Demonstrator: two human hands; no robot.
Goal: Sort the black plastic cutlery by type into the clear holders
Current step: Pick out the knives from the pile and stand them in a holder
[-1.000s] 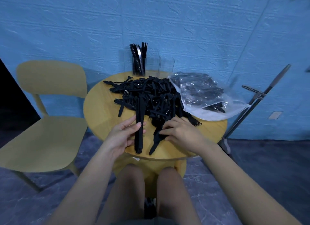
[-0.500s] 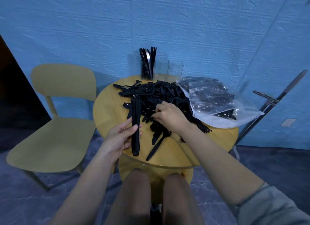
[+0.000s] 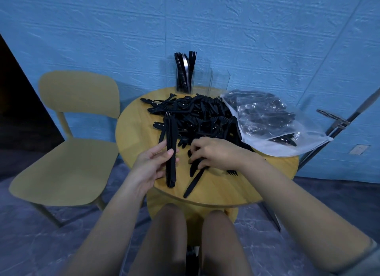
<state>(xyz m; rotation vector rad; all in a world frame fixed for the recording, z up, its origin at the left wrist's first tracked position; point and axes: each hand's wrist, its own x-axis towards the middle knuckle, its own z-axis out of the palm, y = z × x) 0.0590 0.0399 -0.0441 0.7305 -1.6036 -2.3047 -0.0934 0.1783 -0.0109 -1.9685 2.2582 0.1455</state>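
Gripping a fork bundle (image 3: 170, 150) tines-away, left hand (image 3: 151, 164); right hand (image 3: 216, 154) pinches cutlery.

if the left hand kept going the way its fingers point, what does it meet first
Probably the right hand: the left hand, holding the fork stack, points rightward across the table. Depth is unclear.

My left hand (image 3: 151, 163) is raised palm-up over the near edge, its fingers (image 3: 162, 153) and thumb holding a bundle of long black plastic cutlery (image 3: 171, 150) upright along its length. My right hand (image 3: 213, 153) lies palm-down beside it, fingers curled and pinching a black plastic utensil (image 3: 195, 178). Both bare forearms reach forward above my knees.
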